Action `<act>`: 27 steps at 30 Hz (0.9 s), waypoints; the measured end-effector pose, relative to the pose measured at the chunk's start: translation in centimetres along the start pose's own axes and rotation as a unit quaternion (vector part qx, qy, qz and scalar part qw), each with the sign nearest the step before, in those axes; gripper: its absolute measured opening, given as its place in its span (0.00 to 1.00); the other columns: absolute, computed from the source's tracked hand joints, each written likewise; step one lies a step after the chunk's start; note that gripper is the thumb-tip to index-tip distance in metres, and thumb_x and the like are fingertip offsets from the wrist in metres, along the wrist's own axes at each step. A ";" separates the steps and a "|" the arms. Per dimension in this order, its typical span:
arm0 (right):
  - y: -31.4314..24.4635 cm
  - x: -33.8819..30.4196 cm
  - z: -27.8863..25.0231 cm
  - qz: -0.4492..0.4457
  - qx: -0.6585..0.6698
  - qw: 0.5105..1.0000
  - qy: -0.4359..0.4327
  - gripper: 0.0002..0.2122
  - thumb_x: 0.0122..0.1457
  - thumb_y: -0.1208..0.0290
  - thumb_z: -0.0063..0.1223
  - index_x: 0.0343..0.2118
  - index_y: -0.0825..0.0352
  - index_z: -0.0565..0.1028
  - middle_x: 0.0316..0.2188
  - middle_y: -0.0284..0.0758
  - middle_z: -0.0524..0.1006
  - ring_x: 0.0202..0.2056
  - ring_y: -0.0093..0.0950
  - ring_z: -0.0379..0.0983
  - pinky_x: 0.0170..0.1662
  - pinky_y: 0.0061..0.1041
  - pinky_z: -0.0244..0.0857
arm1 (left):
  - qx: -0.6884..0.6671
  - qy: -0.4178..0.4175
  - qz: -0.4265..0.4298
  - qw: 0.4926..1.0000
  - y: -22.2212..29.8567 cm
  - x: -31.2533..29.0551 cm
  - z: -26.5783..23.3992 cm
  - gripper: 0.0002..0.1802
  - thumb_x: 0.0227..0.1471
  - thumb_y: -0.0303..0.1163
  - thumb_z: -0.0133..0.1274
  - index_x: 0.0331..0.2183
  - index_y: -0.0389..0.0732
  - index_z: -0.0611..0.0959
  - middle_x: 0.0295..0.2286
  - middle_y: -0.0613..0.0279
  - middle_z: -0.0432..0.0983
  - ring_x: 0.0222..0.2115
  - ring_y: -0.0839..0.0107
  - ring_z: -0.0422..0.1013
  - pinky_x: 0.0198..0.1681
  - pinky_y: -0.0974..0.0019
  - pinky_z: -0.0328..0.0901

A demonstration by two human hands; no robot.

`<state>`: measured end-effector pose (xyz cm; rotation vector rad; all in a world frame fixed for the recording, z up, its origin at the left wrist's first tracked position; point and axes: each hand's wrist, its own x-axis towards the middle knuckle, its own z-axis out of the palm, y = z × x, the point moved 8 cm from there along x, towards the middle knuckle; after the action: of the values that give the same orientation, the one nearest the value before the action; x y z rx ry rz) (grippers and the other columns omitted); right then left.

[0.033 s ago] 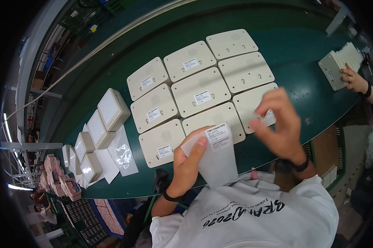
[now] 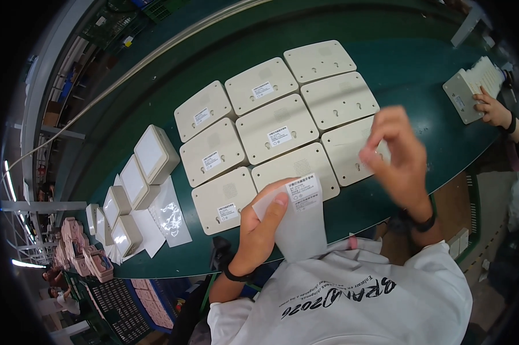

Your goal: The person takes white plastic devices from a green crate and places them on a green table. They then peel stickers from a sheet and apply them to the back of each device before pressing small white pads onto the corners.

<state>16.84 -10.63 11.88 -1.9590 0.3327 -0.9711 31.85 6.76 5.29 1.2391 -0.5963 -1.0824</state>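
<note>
My left hand (image 2: 260,229) grips a strip of labels (image 2: 301,221), thumb on top. Its pale backing hangs toward my shirt, and printed white labels show at its upper end. My right hand (image 2: 402,161) is raised over the lower right beige panel (image 2: 344,141), with thumb and index finger bent together in a pinch. Whatever may be between those fingertips is too small to tell. Several beige panels lie in rows beyond my hands, including the middle panel (image 2: 259,123), which bears a white label (image 2: 279,136). The upper right panel (image 2: 320,57) shows no label.
At left, several beige boxes (image 2: 156,150) with white faces stand on white sheets and a clear plastic bag (image 2: 172,215). A co-worker's hand (image 2: 491,109) holds a beige unit (image 2: 462,98) at far right. Pink parts (image 2: 78,247) are stacked beyond the green table's left end.
My right hand has moved slightly up and to the right, and its thumb and index fingertips are closer together. My left hand still holds the label strip in nearly the same place.
</note>
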 end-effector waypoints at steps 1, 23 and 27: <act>1.7 0.8 -1.6 0.044 0.040 0.998 0.024 0.07 0.55 0.77 0.60 0.34 0.69 0.73 0.43 0.37 0.70 0.43 0.20 0.64 0.46 0.20 0.60 | 0.055 -0.031 0.010 0.998 0.4 0.1 0.6 0.17 0.66 0.33 0.45 0.51 0.34 0.78 0.42 0.59 0.79 0.45 0.71 0.72 0.52 0.67 0.65; 16.3 17.4 12.0 0.045 -0.247 0.942 -0.221 0.39 0.54 0.59 0.65 0.66 0.62 0.57 0.53 0.47 0.73 0.54 0.43 0.68 0.58 0.38 0.61 | 0.570 -0.202 0.342 0.719 2.6 8.8 6.0 0.18 0.45 0.26 0.59 0.41 0.35 0.81 0.44 0.48 0.75 0.48 0.54 0.70 0.48 0.55 0.65; 17.5 18.2 10.6 0.064 -0.108 0.975 -0.182 0.34 0.55 0.63 0.64 0.63 0.64 0.61 0.48 0.43 0.77 0.48 0.36 0.72 0.54 0.31 0.64 | 0.556 -0.262 0.268 0.742 2.8 9.9 5.6 0.13 0.53 0.28 0.55 0.42 0.36 0.82 0.47 0.47 0.76 0.49 0.53 0.71 0.52 0.56 0.65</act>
<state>39.09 -24.30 3.68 -2.2326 0.3611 -0.4936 32.06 -4.77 7.73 1.5520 -2.1213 -0.4873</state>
